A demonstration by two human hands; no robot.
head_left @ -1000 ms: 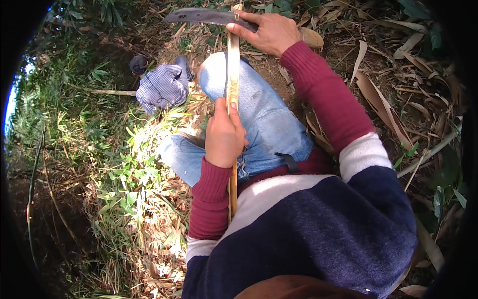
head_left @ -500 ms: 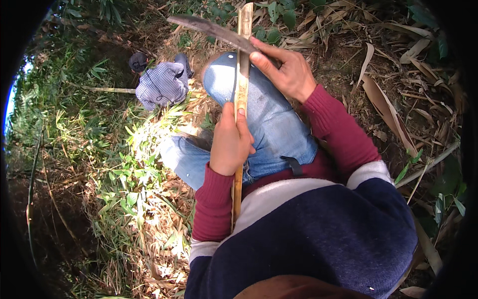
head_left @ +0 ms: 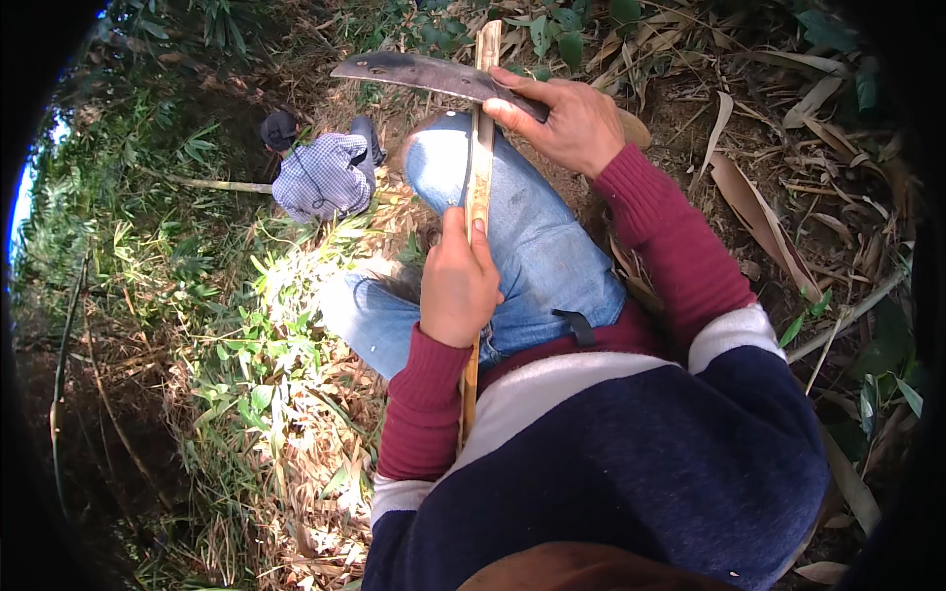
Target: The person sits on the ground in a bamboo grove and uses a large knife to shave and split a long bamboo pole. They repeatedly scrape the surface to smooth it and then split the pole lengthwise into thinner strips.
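Head view: a curved knife (head_left: 414, 77) is held across a bamboo strip (head_left: 481, 177), above the bent knee (head_left: 439, 163).

The strip is gripped partway along by the left hand (head_left: 460, 291), with the thumb laid on it; its lower end is run beside the left forearm toward the waist. The knife is gripped by the right hand (head_left: 567, 123) far forward, at the base of the blade, with the end of the wooden handle (head_left: 634, 129) showing behind the palm. A low, steady blade angle and light, even pressure are probably called for, with the strip held firm against twisting. Since the pale edge seems to be turned toward the body, the left hand and the knee should be kept clear of its path. Whether the strip is being bitten into cannot be told.
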